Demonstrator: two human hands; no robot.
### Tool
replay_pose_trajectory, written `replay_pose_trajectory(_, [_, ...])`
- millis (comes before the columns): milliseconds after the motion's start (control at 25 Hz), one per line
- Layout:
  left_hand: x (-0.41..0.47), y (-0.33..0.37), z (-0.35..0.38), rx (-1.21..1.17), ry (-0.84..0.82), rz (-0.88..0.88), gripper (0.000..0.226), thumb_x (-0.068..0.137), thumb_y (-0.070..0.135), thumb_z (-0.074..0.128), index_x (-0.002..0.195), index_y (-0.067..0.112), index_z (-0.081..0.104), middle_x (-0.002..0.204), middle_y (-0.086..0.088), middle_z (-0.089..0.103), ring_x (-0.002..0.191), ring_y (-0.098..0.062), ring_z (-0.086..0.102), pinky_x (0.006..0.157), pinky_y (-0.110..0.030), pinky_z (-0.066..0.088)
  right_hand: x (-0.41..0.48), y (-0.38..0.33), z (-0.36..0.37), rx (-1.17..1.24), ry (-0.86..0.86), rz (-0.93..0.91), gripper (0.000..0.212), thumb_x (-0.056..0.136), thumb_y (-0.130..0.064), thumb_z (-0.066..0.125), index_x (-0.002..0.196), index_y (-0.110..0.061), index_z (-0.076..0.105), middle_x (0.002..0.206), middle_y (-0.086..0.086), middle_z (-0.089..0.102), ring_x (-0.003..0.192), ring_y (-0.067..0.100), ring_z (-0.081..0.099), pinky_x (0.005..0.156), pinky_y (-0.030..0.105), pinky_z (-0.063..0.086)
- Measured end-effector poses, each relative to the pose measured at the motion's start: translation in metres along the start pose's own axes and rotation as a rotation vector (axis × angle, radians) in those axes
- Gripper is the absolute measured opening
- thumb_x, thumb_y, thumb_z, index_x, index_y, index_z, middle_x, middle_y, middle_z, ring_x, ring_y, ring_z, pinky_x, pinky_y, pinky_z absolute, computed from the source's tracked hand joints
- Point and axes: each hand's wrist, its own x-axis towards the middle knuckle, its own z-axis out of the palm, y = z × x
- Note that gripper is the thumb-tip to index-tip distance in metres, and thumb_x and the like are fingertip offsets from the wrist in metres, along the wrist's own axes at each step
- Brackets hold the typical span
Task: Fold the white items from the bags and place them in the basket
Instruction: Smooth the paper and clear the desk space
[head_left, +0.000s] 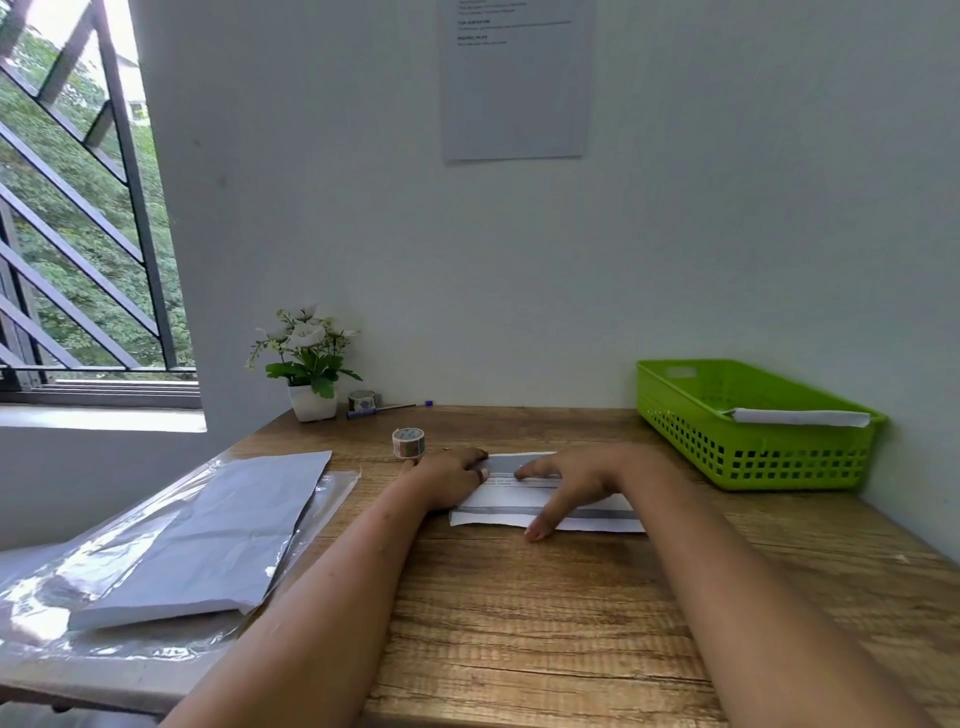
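Fingers of left hand and right hand press outstretched atop the folded white sheet.

- Brown wood-grain table, set against a pale wall.
- Left: crinkled clear plastic bag with white sheets on top.
- Centre: folded white paper item with grey bands, and a patterned tape roll near its far left corner.
- Back: white potted plant, second tape roll, blue pen.
- Right: green perforated plastic basket.

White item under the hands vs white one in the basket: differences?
The item under the hands lies flat on the table, pressed by left hand and right hand; basket item rests untouched in the basket. The first shows grey bands; the basket item looks plain. Both white.
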Motion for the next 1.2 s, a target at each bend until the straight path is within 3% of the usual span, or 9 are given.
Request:
replay_pose_trajectory(120, [0.0, -0.002, -0.001, -0.06, -0.005, 0.007, 0.041, 0.099, 0.032, 0.033, 0.14, 0.036, 0.036, 0.148, -0.003, 0.041, 0.131, -0.026, 0.04, 0.111, -0.048, 0.03, -0.003, -0.001, -0.002, 0.099, 0.058, -0.045, 0.071, 0.081, -0.038, 0.069, 0.143, -0.032, 0.035, 0.153, 0.001, 0.033, 0.139, 0.023, 0.031, 0.114, 0.039, 0.028])
replay_pose_trajectory(240, [-0.003, 0.0, -0.004, -0.095, -0.006, 0.039, 0.042, 0.101, 0.019, 0.03, 0.141, 0.03, 0.037, 0.149, -0.002, 0.038, 0.134, -0.024, 0.038, 0.112, -0.041, 0.029, -0.006, -0.001, -0.004, 0.114, -0.005, -0.037, 0.073, 0.08, -0.031, 0.071, 0.143, -0.034, 0.035, 0.153, 0.002, 0.032, 0.14, 0.025, 0.028, 0.115, 0.042, 0.026])
replay_pose_trajectory(440, [-0.004, 0.001, -0.007, -0.14, -0.033, 0.045, 0.044, 0.1, 0.016, 0.03, 0.142, 0.029, 0.037, 0.15, -0.004, 0.036, 0.135, -0.024, 0.036, 0.113, -0.041, 0.027, -0.006, -0.002, -0.005, 0.102, 0.058, -0.024, 0.068, 0.078, -0.014, 0.067, 0.138, -0.034, 0.041, 0.146, -0.001, 0.041, 0.131, 0.022, 0.04, 0.105, 0.036, 0.038])
replay_pose_trajectory(560, [-0.005, 0.0, -0.007, -0.164, -0.035, 0.041, 0.045, 0.099, 0.013, 0.03, 0.141, 0.029, 0.038, 0.15, -0.003, 0.037, 0.135, -0.024, 0.037, 0.113, -0.04, 0.027, -0.001, -0.002, -0.001, 0.003, 0.157, -0.02, 0.071, 0.077, -0.001, 0.062, 0.138, -0.032, 0.041, 0.142, -0.002, 0.044, 0.126, 0.021, 0.045, 0.093, 0.03, 0.043])
replay_pose_trajectory(760, [-0.003, -0.004, -0.006, -0.186, -0.031, 0.06, 0.049, 0.097, 0.008, 0.029, 0.139, 0.03, 0.042, 0.15, -0.001, 0.037, 0.136, -0.022, 0.035, 0.115, -0.038, 0.026, -0.004, 0.018, -0.005, -0.067, 0.143, 0.09, 0.087, 0.073, 0.006, 0.061, 0.141, -0.038, 0.031, 0.144, -0.003, 0.042, 0.126, 0.024, 0.045, 0.097, 0.038, 0.047])
replay_pose_trajectory(880, [-0.005, -0.005, -0.007, -0.189, -0.016, 0.075, 0.05, 0.096, 0.006, 0.029, 0.139, 0.029, 0.043, 0.149, -0.003, 0.039, 0.135, -0.024, 0.037, 0.113, -0.038, 0.028, -0.002, 0.032, -0.007, -0.05, 0.237, 0.09, 0.075, 0.072, 0.001, 0.062, 0.135, -0.034, 0.041, 0.138, 0.001, 0.049, 0.121, 0.023, 0.05, 0.097, 0.037, 0.047])
replay_pose_trajectory(1000, [-0.008, -0.006, -0.008, -0.279, 0.017, 0.037, 0.049, 0.097, 0.006, 0.033, 0.142, 0.022, 0.041, 0.147, -0.005, 0.041, 0.136, -0.025, 0.035, 0.114, -0.041, 0.025, 0.001, 0.04, -0.01, -0.001, 0.478, 0.092, 0.057, 0.08, -0.026, 0.066, 0.134, -0.029, 0.048, 0.138, 0.002, 0.053, 0.124, 0.022, 0.049, 0.103, 0.037, 0.042])
replay_pose_trajectory(1120, [-0.012, -0.006, -0.013, -0.437, -0.029, 0.048, 0.055, 0.092, -0.006, 0.032, 0.139, 0.02, 0.044, 0.143, -0.002, 0.047, 0.135, -0.019, 0.038, 0.111, -0.034, 0.027, 0.009, 0.043, -0.001, -0.108, 0.588, 0.198, 0.059, 0.083, -0.053, 0.059, 0.136, -0.034, 0.043, 0.143, -0.003, 0.048, 0.132, 0.021, 0.044, 0.11, 0.045, 0.028])
replay_pose_trajectory(1200, [-0.013, -0.006, -0.014, -0.48, -0.013, 0.055, 0.056, 0.089, -0.01, 0.029, 0.135, 0.019, 0.045, 0.133, -0.002, 0.054, 0.119, -0.015, 0.049, 0.097, -0.026, 0.037, 0.015, 0.041, 0.009, -0.233, 0.608, 0.258, 0.066, 0.08, -0.059, 0.059, 0.138, -0.038, 0.036, 0.145, -0.005, 0.044, 0.133, 0.021, 0.042, 0.11, 0.054, 0.016])
